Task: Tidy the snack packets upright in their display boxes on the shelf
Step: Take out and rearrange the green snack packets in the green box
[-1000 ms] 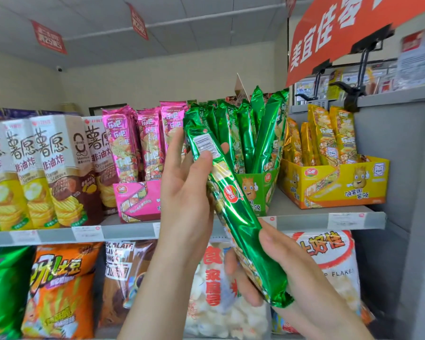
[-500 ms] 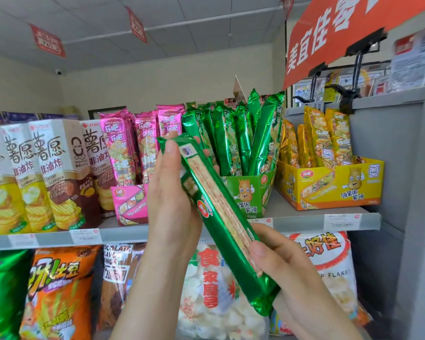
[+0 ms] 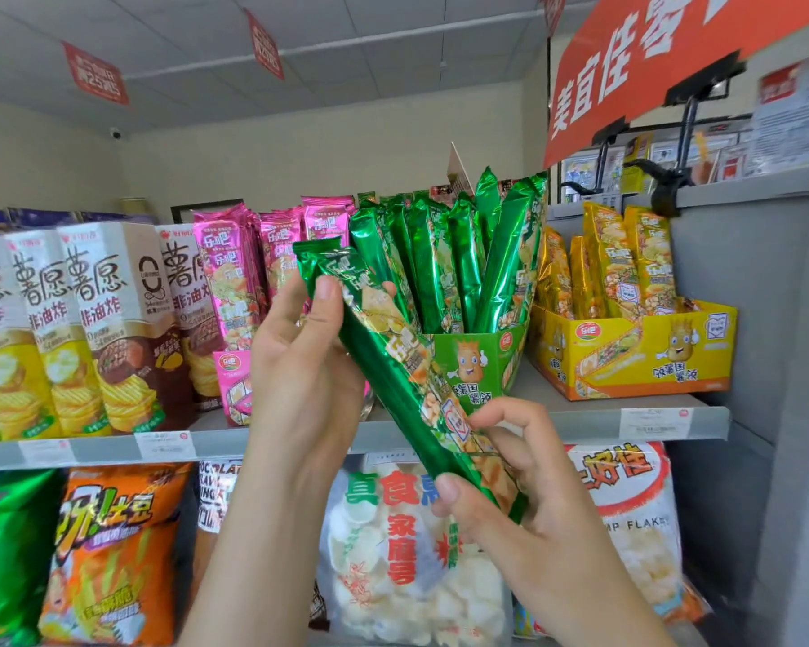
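Note:
I hold a long green foil snack packet slanted in front of the shelf, its printed front facing me. My left hand grips its upper end; my right hand pinches its lower end. Behind it stands the green display box with several green packets upright or leaning right. To the left, a pink display box holds pink packets. To the right, a yellow display box holds yellow packets.
Tall chip cartons line the shelf's left part. The grey shelf edge carries price labels. Large snack bags hang below. An orange sign on black clips juts out at upper right, above a grey side panel.
The green packet has been turned in my hands from its barcode back to its printed front. It stays slanted, and my right hand has shifted its fingers on the lower end.

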`<action>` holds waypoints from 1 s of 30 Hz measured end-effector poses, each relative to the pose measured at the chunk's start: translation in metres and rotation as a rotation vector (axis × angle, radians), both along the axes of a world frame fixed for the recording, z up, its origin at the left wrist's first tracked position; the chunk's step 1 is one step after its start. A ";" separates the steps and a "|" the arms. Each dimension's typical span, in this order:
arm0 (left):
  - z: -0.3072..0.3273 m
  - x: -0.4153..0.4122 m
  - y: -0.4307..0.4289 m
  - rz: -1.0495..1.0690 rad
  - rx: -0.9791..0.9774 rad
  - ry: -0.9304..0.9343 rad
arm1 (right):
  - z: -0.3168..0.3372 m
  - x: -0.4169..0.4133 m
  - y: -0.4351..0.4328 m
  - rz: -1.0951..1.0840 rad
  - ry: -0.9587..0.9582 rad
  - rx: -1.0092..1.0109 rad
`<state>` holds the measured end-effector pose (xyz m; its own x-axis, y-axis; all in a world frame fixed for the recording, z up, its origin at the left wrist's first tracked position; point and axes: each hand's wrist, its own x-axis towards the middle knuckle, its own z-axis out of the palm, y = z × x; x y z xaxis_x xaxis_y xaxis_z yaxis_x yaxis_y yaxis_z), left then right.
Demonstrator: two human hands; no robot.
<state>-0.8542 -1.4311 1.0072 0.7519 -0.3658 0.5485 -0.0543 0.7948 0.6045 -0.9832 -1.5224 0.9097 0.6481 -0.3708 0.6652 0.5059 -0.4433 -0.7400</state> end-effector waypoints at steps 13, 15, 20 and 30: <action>-0.001 0.021 0.013 0.330 0.447 -0.323 | -0.002 0.008 -0.002 -0.286 -0.041 -0.175; 0.006 0.025 0.020 0.342 0.460 -0.475 | 0.001 0.008 -0.004 -0.275 -0.027 -0.215; 0.018 0.038 0.038 0.556 0.273 -0.575 | 0.052 0.014 -0.019 -0.369 0.034 -0.496; 0.055 0.037 0.045 1.043 0.059 -0.737 | 0.201 0.130 -0.048 -0.658 0.245 -0.911</action>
